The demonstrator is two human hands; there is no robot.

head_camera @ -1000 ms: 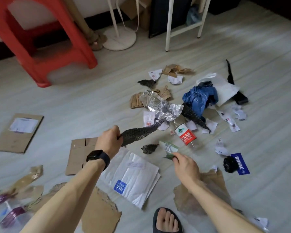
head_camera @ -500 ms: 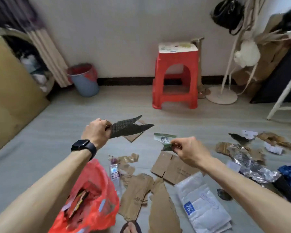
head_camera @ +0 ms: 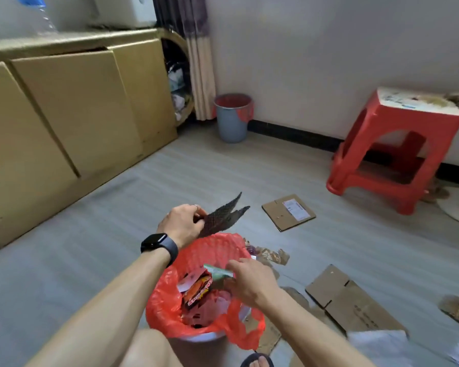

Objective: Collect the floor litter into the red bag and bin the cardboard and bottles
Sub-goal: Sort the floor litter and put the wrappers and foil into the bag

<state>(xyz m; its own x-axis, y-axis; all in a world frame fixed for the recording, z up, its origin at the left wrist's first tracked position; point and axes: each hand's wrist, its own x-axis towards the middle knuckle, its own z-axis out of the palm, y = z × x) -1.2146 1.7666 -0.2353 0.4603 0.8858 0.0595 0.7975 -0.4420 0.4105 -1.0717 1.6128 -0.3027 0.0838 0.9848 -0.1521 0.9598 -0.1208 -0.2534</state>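
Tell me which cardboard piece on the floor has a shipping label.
The flat cardboard lying alone near the stool: a white label shows on top. The folded pieces right of the bag are plain brown.

Both bare forearms reach forward toward the red bag point(head_camera: 217, 246). The left hand point(head_camera: 182, 225) is held above the bag's far left rim with the wrist bent, its fingers curled round the end of a dark mesh strip point(head_camera: 224, 217). A black watch point(head_camera: 158, 243) sits on that wrist. The right hand point(head_camera: 251, 283) hangs over the bag's mouth, back upward, fingers pinching a green wrapper point(head_camera: 219, 272).
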